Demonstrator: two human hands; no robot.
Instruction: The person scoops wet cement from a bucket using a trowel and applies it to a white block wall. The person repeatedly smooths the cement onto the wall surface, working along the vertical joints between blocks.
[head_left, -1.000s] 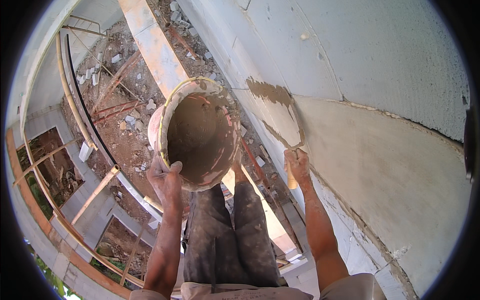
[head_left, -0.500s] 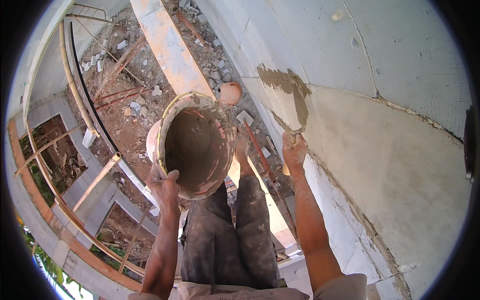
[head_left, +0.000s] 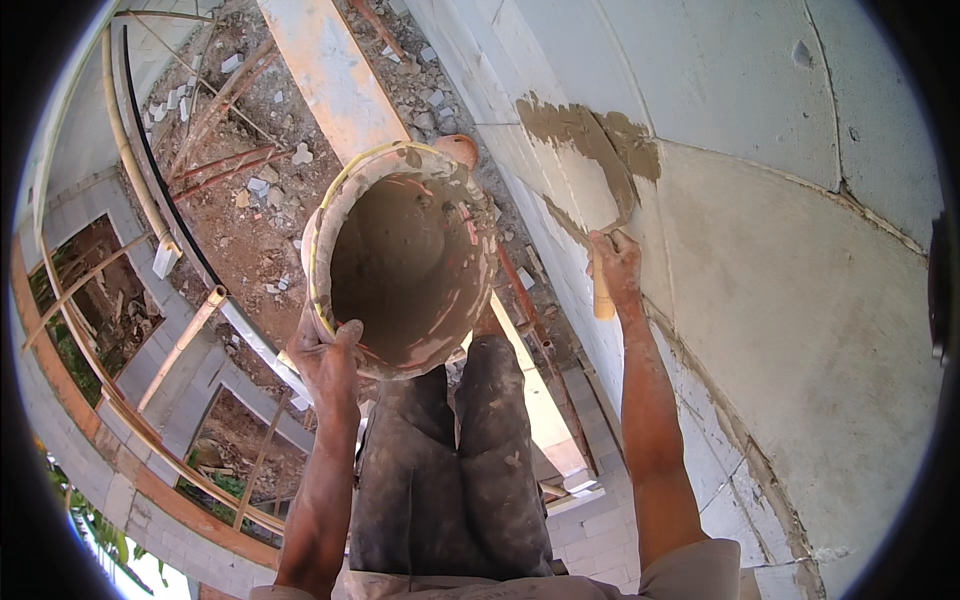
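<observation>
My left hand (head_left: 330,365) grips the near left rim of a round mortar-stained bucket (head_left: 486,262), its thumb over the edge. Wet grey mortar (head_left: 385,265) coats the inside of the bucket, which tilts toward me. In my right hand (head_left: 618,262) is a trowel (head_left: 603,290), held by its pale wooden handle against the wall. Its blade is hard to tell from the wall and mortar. Just beyond that hand, a ragged patch of fresh wet mortar (head_left: 572,128) clings to the grey block wall (head_left: 720,95).
Smooth plaster (head_left: 800,330) covers the wall at right. A long plank (head_left: 335,80) runs above rubble-strewn ground (head_left: 240,215), with another plank piece (head_left: 545,415) by my legs. Bamboo poles (head_left: 180,348) and a block wall with openings (head_left: 190,400) stand at left. An orange rounded container (head_left: 458,150) shows behind the bucket.
My right hand and the trowel have moved right and slightly up along the wall, and the mortar patch looks wider. The bucket has risen a little in view, still in my left hand.
</observation>
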